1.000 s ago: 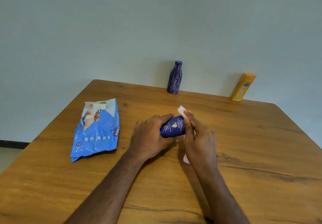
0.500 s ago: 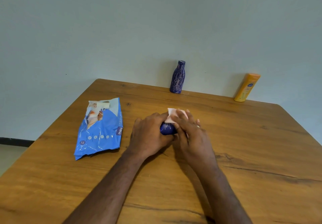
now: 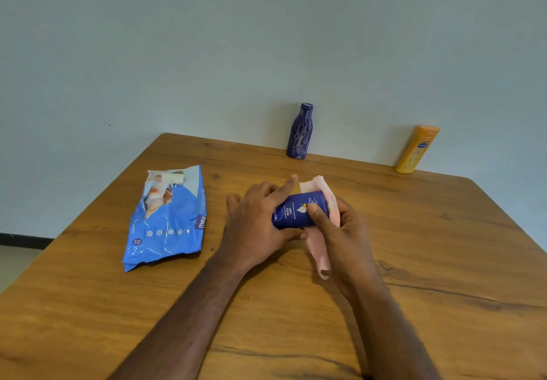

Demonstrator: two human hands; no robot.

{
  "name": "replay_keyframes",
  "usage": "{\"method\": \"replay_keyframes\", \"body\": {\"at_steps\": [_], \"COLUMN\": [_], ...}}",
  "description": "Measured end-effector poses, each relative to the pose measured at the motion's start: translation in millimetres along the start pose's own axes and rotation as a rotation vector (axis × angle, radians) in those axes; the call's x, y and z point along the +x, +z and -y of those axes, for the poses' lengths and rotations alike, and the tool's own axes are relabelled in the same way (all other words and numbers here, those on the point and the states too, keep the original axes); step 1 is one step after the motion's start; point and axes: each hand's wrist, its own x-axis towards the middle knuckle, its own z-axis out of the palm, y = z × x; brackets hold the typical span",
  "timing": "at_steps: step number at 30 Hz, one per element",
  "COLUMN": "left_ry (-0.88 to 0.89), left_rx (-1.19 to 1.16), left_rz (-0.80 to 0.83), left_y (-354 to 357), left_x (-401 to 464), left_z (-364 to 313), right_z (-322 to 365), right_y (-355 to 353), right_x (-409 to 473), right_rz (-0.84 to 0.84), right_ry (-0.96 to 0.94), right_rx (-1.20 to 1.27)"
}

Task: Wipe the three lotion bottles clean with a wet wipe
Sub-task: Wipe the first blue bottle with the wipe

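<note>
Dark blue lotion bottle (image 3: pixel 299 211) lying sideways over the middle of the wooden table (image 3: pixel 444 246), clamped at its cap end by the left hand (image 3: pixel 257 223), forefinger stretched along it. Right hand (image 3: pixel 343 237) presses a pale wet wipe (image 3: pixel 321 249) around the base, thumb on the label. Wipes pack (image 3: pixel 165 220) lies to the left. Purple bottle (image 3: pixel 300 131) and orange bottle (image 3: pixel 417 149) stand well apart at the far edge by the wall (image 3: pixel 266 39).

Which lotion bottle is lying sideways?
The dark blue plastic lotion bottle, held sideways between both hands. The purple patterned bottle and the orange-yellow bottle both stand at the wooden table's far edge.
</note>
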Motion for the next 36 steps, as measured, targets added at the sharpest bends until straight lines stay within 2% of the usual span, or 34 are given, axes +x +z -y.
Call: {"method": "replay_keyframes", "body": {"at_steps": [3, 5, 9, 15, 18, 21, 23, 25, 27, 29, 31, 36], "left_ry": [-0.13, -0.241, -0.389, -0.388, -0.424, -0.466, -0.526, -0.617, -0.728, -0.795, -0.837, -0.911], "left_rx": [-0.173, -0.453, -1.096, -1.725, -1.828, -1.82, -1.762, -1.746, -1.806, -1.89, -1.921, -1.967], "left_rz": [-0.132, -0.202, -0.162, -0.083, -0.143, -0.216, -0.221, -0.163, -0.039, 0.049, 0.048, -0.017], "left_y": [1.2, 1.8, 1.8, 0.1, -0.9, -1.3, -1.5, 1.0, 2.9, 4.7, 2.4, -9.4], "left_x": [3.6, 4.4, 3.3, 7.0, 9.2, 10.7, 11.6, 10.1, 8.1, 6.6, 6.1, 6.6], "left_z": [9.3, 12.5, 8.6, 3.7, 8.0, 8.9, 7.9, 5.6, -0.2, -4.6, -2.2, 12.9], "right_z": [3.0, 6.2, 3.3, -7.8, -1.4, -4.2, -10.6, -12.4, -12.0, -15.1, -21.3, -22.3], "right_y": [0.8, -2.0, 2.3, 20.3, 18.6, 8.8, 0.1, -1.4, 9.6, 27.1, 37.7, 36.9], "right_x": [-0.1, 0.9, -1.9, -8.4, -8.5, -3.5, 0.3, -1.6, -4.3, -9.6, -14.7, -17.0], "right_rz": [-0.162, -0.212, -0.157, -0.029, 0.056, -0.094, -0.258, -0.332, -0.197, 0.087, 0.272, 0.492], "right_ry": [0.118, 0.158, 0.187, 0.206, 0.273, 0.266, 0.118, -0.172, -0.384, -0.358, -0.331, -0.425], "right_rx": [0.24, 0.334, 0.383, 0.314, 0.313, 0.112, -0.215, -0.516, -0.735, -0.895, -0.994, -1.044]}}
